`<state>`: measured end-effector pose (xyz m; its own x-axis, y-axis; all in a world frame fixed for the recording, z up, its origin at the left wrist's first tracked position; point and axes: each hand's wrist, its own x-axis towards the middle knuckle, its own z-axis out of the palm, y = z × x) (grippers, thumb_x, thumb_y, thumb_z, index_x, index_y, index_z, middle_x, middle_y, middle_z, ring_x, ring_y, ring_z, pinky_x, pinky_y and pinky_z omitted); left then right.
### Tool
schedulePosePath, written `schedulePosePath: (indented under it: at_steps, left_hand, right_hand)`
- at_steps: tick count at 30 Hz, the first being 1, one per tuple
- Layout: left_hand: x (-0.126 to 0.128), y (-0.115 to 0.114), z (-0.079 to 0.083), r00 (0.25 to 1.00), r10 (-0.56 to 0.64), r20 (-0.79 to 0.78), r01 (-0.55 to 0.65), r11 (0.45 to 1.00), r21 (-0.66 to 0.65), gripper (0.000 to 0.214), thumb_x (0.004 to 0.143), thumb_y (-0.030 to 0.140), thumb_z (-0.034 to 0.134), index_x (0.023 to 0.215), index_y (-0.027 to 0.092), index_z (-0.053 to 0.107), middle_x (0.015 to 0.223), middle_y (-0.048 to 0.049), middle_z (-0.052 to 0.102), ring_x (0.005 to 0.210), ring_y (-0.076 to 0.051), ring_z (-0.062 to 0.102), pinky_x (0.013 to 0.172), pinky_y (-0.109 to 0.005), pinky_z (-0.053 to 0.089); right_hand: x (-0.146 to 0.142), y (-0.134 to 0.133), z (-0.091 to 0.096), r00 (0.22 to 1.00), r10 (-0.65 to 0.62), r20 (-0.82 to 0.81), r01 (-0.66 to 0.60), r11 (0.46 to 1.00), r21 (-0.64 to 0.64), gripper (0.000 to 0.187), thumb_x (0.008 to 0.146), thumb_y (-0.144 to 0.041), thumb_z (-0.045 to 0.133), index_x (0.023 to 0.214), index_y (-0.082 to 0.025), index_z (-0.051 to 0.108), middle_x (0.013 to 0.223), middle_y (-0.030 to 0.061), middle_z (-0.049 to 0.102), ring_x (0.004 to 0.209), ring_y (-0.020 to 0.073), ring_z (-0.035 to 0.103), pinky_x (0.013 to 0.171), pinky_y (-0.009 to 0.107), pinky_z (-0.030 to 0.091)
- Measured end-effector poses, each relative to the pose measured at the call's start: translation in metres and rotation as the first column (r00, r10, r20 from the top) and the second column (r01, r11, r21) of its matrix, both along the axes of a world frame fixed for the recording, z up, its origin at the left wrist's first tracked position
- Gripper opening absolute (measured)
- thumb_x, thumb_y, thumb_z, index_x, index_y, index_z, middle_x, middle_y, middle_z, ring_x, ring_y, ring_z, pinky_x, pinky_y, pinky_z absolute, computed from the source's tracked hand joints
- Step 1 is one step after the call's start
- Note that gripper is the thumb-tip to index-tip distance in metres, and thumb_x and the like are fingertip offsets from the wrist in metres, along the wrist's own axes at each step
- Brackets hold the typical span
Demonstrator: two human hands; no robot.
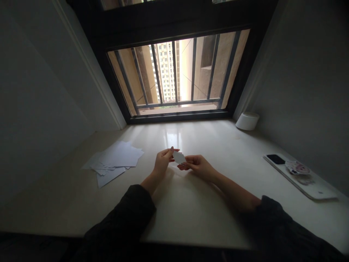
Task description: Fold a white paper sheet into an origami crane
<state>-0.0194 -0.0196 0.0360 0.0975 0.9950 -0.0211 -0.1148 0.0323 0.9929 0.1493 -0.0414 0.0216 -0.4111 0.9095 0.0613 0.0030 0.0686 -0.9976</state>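
Clock directions, read from the paper in your hands:

Item, 12 o'clock: 1 window with a dark frame (177, 117), dark upright bars (194, 69) standing across its view of a pale tower building (165, 72).
Item, 2 o'clock: 1 short white rounded cylinder (247, 122), near the right-hand wall.
Item, 3 o'clock: 1 smartphone with a white back (313, 187) and black camera block, lying flat; a round pale printed grip (298, 167) covers part of its back.
Item, 9 o'clock: 1 loose, fanned pile of white paper sheets (117, 158), well apart from your left hand.
Ground: 1 pale, glossy windowsill (174, 211), under all the above except the window.

Item, centre: 1 small, folded, angular piece of white paper (179, 158), held between your 2 hands.
Your left hand (163, 159): forearm from 7 o'clock; thumb and fingers grasp the upper-left end.
Your right hand (200, 166): forearm from 4 o'clock; fingers bent, pinching the lower-right end.
Both forearms leave dark sleeves.
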Motion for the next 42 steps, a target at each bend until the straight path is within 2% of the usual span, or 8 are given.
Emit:
schedulePosePath:
  at_steps: [5,14,17,21,28,37,39,42]
  left_hand:
    - [0.003,-0.005,0.007,0.997,-0.060,-0.053,0.066,0.992,0.109,0.037,0.073,0.046,0.064,0.091,0.014,0.071,0.080,-0.0069,0.071,0.073,-0.018,0.063,0.073,-0.032,0.048]
    - [0.005,-0.008,0.006,0.989,-0.053,-0.136,0.075,0.984,0.164,0.032,0.066,0.037,0.072,0.091,0.017,0.071,0.084,-0.0072,0.071,0.077,-0.020,0.065,0.072,-0.033,0.050]
    - [0.005,-0.007,0.005,0.991,-0.077,-0.112,0.092,0.986,0.141,0.034,0.066,0.036,0.073,0.094,0.017,0.070,0.084,-0.0066,0.071,0.076,-0.020,0.065,0.072,-0.033,0.050]
    - [0.005,-0.007,0.005,0.992,-0.099,-0.078,0.107,0.989,0.102,0.027,0.066,0.036,0.073,0.082,0.014,0.072,0.079,-0.0067,0.071,0.072,-0.018,0.064,0.070,-0.031,0.050]
    - [0.005,-0.010,0.005,0.997,-0.067,-0.031,0.069,0.995,0.075,0.024,0.065,0.035,0.073,0.077,0.014,0.072,0.073,-0.0055,0.071,0.067,-0.017,0.063,0.069,-0.031,0.049]
    - [0.006,-0.010,0.005,0.996,-0.091,0.003,0.091,0.996,0.014,0.038,0.074,0.047,0.063,0.077,0.011,0.072,0.074,-0.0083,0.070,0.066,-0.017,0.061,0.068,-0.031,0.046]
    - [0.006,-0.009,0.004,0.997,-0.083,0.008,0.083,0.996,0.022,0.039,0.075,0.048,0.062,0.084,0.011,0.072,0.081,-0.0098,0.070,0.072,-0.018,0.062,0.073,-0.032,0.046]
    - [0.005,-0.007,0.003,0.996,-0.084,0.010,0.084,0.996,0.012,0.041,0.075,0.047,0.062,0.098,0.014,0.069,0.102,-0.0118,0.068,0.093,-0.023,0.062,0.083,-0.035,0.045]
  right_hand:
    - [-0.002,-0.001,0.001,0.997,-0.066,-0.026,0.066,0.998,0.021,0.045,0.071,-0.052,0.064,0.097,-0.016,0.069,0.087,0.0114,0.073,0.079,0.0235,0.069,0.074,0.037,0.050]
    - [-0.007,-0.003,-0.002,0.990,-0.098,-0.105,0.106,0.992,0.068,0.036,0.072,-0.047,0.066,0.093,-0.017,0.070,0.088,0.0099,0.072,0.082,0.0235,0.069,0.080,0.041,0.052]
    - [-0.007,-0.003,-0.005,0.990,-0.089,-0.109,0.099,0.991,0.088,0.033,0.074,-0.044,0.065,0.093,-0.017,0.070,0.090,0.0096,0.072,0.082,0.0229,0.069,0.081,0.041,0.053]
    - [-0.006,-0.001,-0.010,0.991,-0.085,-0.104,0.094,0.991,0.091,0.034,0.073,-0.044,0.066,0.092,-0.016,0.070,0.090,0.0100,0.072,0.082,0.0229,0.069,0.082,0.042,0.053]
    - [-0.004,-0.001,-0.011,0.996,-0.054,-0.074,0.061,0.994,0.090,0.036,0.074,-0.045,0.065,0.095,-0.016,0.070,0.090,0.0097,0.072,0.082,0.0230,0.069,0.081,0.041,0.053]
    - [-0.004,-0.003,-0.007,0.998,-0.033,-0.046,0.038,0.993,0.111,0.035,0.076,-0.042,0.063,0.098,-0.015,0.070,0.087,0.0093,0.072,0.079,0.0213,0.069,0.075,0.038,0.055]
    - [-0.004,-0.003,-0.006,0.996,-0.076,-0.039,0.080,0.990,0.115,0.035,0.077,-0.041,0.063,0.099,-0.016,0.070,0.087,0.0085,0.072,0.074,0.0203,0.068,0.073,0.037,0.055]
    - [-0.001,-0.003,-0.004,0.964,-0.265,0.002,0.261,0.949,0.176,0.034,0.079,-0.041,0.061,0.104,-0.019,0.069,0.084,0.0067,0.071,0.061,0.0168,0.065,0.063,0.035,0.056]
